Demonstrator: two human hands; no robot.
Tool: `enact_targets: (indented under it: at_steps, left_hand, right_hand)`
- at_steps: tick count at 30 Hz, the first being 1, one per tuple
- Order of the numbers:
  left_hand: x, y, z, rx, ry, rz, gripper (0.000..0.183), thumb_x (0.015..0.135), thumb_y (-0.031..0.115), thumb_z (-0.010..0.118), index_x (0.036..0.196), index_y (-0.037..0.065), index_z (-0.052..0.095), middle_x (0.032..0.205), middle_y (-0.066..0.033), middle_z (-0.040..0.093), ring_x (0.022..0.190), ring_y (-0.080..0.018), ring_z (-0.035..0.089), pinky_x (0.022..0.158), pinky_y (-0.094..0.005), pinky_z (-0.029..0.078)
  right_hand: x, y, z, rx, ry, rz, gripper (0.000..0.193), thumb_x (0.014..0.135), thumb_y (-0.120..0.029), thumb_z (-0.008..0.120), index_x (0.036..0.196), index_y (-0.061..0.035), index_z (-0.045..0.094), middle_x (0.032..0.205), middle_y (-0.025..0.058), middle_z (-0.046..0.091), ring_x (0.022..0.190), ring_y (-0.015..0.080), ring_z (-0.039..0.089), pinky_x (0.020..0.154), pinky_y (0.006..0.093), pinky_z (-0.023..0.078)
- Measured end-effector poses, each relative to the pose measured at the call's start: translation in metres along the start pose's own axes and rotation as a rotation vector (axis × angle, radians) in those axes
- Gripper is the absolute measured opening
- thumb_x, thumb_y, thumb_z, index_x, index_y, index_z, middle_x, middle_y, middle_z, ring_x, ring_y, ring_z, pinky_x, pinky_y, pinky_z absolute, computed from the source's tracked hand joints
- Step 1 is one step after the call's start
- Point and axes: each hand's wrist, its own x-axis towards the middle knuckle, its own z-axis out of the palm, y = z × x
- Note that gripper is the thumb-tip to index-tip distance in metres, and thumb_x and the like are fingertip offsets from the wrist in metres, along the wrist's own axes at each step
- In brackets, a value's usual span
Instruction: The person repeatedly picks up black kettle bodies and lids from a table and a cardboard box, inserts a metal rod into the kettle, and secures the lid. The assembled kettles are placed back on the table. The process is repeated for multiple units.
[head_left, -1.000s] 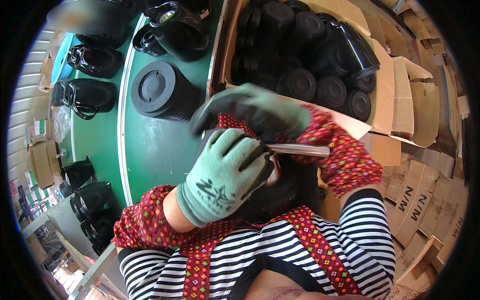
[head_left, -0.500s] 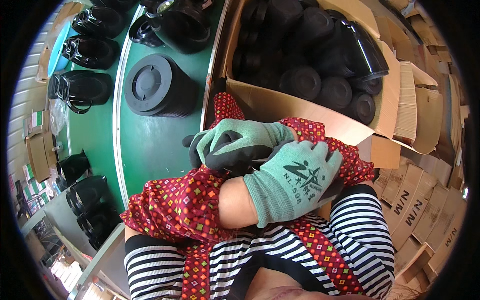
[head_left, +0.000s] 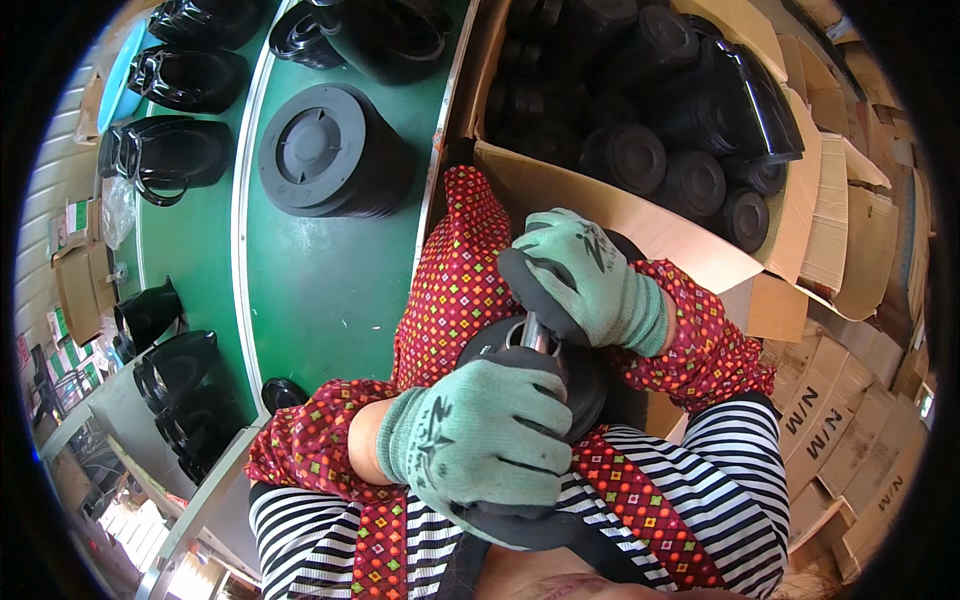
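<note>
My left hand [head_left: 490,430], in a green glove with a dark palm, lies over my lap, its fingers curled down. What they close round is hidden. My right hand [head_left: 590,285], gloved alike, is just beyond and to the right, its thumb and fingers bent onto the upper end of a shiny metal piece [head_left: 540,336]. This piece shows between both hands, and its lower end reaches the left hand's fingers. Under the hands is a black round object [head_left: 590,392], mostly covered. Its kind cannot be made out.
On the green table [head_left: 310,290] stands a stack of black round tubs [head_left: 320,150]. Glossy black jugs [head_left: 175,155] line the table's left side; a small black disc [head_left: 283,393] lies near its front. An open carton [head_left: 610,215] of black round parts stands ahead right, with more cartons [head_left: 830,410] at right.
My crossed forearms have come apart: the left hand has moved left and nearer, the right hand to the right. The metal piece and the black round object now show more.
</note>
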Motion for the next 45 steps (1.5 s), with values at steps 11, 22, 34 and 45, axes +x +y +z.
enact_targets:
  at_steps: [11, 22, 34, 45]
  left_hand:
    - [-0.051, 0.026, -0.03, 0.997, 0.26, -0.222, 0.028, 0.074, 0.025, 0.084, 0.091, 0.004, 0.076, 0.087, -0.0113, 0.069, 0.077, -0.0341, 0.069, 0.07, -0.0413, 0.054]
    - [-0.203, -0.052, -0.018, 1.261, 0.231, -0.851, 0.058, 0.09, 0.024, 0.072, 0.143, 0.006, 0.056, 0.127, -0.0195, 0.059, 0.12, -0.0397, 0.054, 0.106, -0.0526, 0.042]
    - [-0.211, 0.08, 0.046, 0.472, 0.663, -0.484, 0.074, 0.084, 0.018, 0.087, 0.147, 0.002, 0.052, 0.159, -0.0218, 0.044, 0.139, -0.0358, 0.053, 0.116, -0.0465, 0.044]
    - [-0.332, 0.065, -0.213, 0.702, 1.646, -0.38, 0.033, 0.099, 0.028, 0.074, 0.1, -0.004, 0.069, 0.081, -0.0102, 0.071, 0.072, -0.0134, 0.063, 0.069, -0.0326, 0.052]
  right_hand:
    - [-0.026, -0.063, -0.053, 0.692, -0.003, 0.488, 0.058, 0.098, -0.039, 0.069, 0.145, -0.0043, 0.062, 0.15, 0.0194, 0.057, 0.146, 0.0357, 0.047, 0.124, 0.0459, 0.031]
    - [-0.038, -0.103, -0.032, 0.215, 0.103, 0.314, 0.05, 0.077, -0.023, 0.089, 0.12, -0.002, 0.074, 0.121, 0.0152, 0.071, 0.116, 0.0335, 0.065, 0.106, 0.0452, 0.049]
    - [0.051, -0.082, 0.063, 1.645, 0.185, 0.867, 0.065, 0.11, -0.056, 0.046, 0.158, -0.0112, 0.047, 0.158, 0.0118, 0.05, 0.142, 0.0309, 0.051, 0.119, 0.0484, 0.044]
    - [0.055, -0.094, 0.158, 0.459, -0.009, 0.343, 0.048, 0.099, -0.004, 0.059, 0.146, 0.0062, 0.052, 0.142, 0.0173, 0.058, 0.123, 0.0256, 0.062, 0.107, 0.0358, 0.048]
